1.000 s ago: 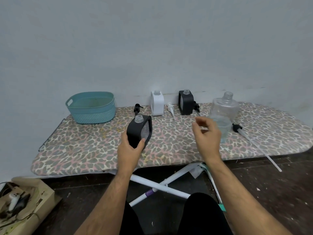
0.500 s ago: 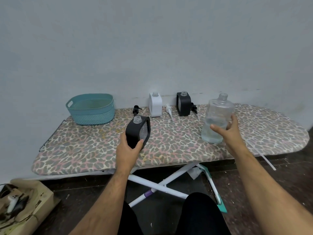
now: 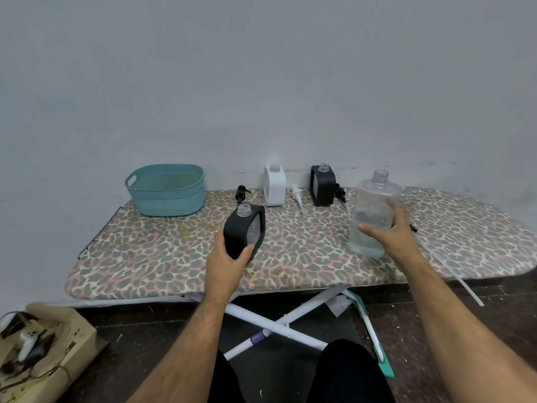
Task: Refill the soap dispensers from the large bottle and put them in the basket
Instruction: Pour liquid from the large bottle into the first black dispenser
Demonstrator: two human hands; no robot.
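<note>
Three small soap dispensers in frame, all with pumps off and necks open: a black square dispenser with clear ribbed window [image 3: 244, 232] at centre, a white square dispenser [image 3: 275, 186] and a second black square dispenser [image 3: 322, 186] standing upright further back, near the wall, well apart from the first. Left hand [image 3: 226, 259] grips the centre black one from below, thumb on its front face, fingers wrapped behind; it sits tilted slightly, can't tell if its base touches the board. Right hand [image 3: 390, 236] is clamped round the large clear plastic bottle [image 3: 372, 215] at right of centre, thumb across the front, fingers behind it; bottle upright, cap off, pale liquid in the lower part, base on or just above the cover, can't tell which. Teal woven-look plastic basket [image 3: 165, 189] at left of centre, far corner of the board, nothing visible inside. Loose pumps on the board: black pump head [image 3: 241, 193] just left of the white dispenser, white pump [image 3: 297, 197] between the white and rear black dispensers, another black pump [image 3: 340, 193] just right of the rear black one. Long clear dip tube [image 3: 450, 269] lies at right, overhanging the near edge. All on a leopard-print ironing board [image 3: 305, 257] with white crossed legs. Brown cardboard box [image 3: 43, 353] on the floor, lower left.
</note>
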